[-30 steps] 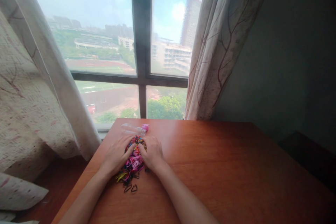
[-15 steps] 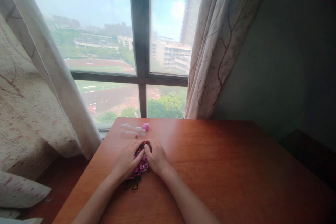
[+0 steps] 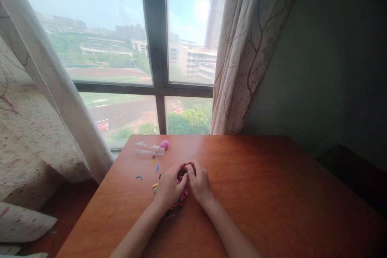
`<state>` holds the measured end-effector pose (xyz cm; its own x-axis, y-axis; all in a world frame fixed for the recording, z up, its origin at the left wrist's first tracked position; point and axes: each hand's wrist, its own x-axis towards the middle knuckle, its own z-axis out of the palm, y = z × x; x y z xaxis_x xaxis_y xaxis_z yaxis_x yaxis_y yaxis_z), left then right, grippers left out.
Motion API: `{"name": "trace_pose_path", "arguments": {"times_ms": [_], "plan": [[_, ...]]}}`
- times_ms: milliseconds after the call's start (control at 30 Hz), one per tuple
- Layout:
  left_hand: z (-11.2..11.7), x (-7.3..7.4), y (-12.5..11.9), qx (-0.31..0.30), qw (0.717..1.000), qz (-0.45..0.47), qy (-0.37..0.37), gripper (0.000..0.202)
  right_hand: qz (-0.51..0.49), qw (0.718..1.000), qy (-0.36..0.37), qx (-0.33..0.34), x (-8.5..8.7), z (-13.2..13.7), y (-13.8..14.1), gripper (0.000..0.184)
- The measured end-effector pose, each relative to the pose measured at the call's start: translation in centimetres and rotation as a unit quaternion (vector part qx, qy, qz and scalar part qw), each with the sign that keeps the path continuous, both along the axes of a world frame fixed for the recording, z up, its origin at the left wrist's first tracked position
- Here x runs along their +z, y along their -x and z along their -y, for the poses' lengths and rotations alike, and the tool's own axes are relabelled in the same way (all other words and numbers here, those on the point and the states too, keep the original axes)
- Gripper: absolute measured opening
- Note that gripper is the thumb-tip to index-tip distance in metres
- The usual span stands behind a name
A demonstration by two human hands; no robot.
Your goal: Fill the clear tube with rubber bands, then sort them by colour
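A pile of small colourful hair ties, mostly pink, purple and black, lies on the wooden table between my two hands. My left hand curves around the pile's left side. From the right, my right hand closes around it, with the thumbs near each other and the fingertips meeting at the far side. The fingers hide part of the pile. Some yellow and blue ties stick out beside my left hand. Loose on the table lie a blue tie, another blue one and a yellow tie.
Near the table's far left corner a clear plastic bottle lies on its side, with a round pink lid at its right end. The wooden table reaches to the window. Patterned curtains hang on both sides.
Both hands have slid right across the table, and the pile has moved with them. Several yellow and blue ties now show to the left. The view has shifted slightly.
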<state>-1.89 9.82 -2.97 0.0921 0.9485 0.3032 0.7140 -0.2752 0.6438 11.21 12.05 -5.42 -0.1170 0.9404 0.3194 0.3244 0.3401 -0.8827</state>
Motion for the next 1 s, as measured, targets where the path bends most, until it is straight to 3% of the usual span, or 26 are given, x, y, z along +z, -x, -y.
{"name": "trace_pose_path", "arguments": {"times_ms": [300, 500, 633, 733, 833, 1000], "plan": [[-1.2, 0.3, -6.4, -0.05, 0.999, 0.005, 0.008, 0.036, 0.019, 0.996, -0.025, -0.079, -0.1, -0.9, -5.1, 0.03], [-0.3, 1.6, -6.9, -0.106, 0.994, -0.017, 0.005, 0.046, 0.032, 0.995, -0.024, -0.089, -0.4, -1.6, -7.4, 0.043], [0.4, 3.0, -4.5, -0.123, 0.99, -0.074, -0.013, 0.035, 0.045, 0.994, -0.039, -0.09, -0.6, -1.9, -7.6, 0.044], [0.5, 3.3, -1.5, -0.116, 0.991, -0.063, 0.004, 0.035, 0.067, 0.993, -0.053, -0.087, -0.5, -1.7, -7.4, 0.042], [0.1, 2.6, 2.8, -0.084, 0.995, -0.052, 0.0, 0.037, 0.089, 0.991, -0.066, -0.08, -0.3, -1.4, -7.2, 0.037], [-0.4, 0.5, 11.0, 0.049, 0.994, -0.099, -0.003, 0.047, 0.111, 0.989, -0.078, -0.063, -0.1, -1.2, -7.0, 0.032]]}}
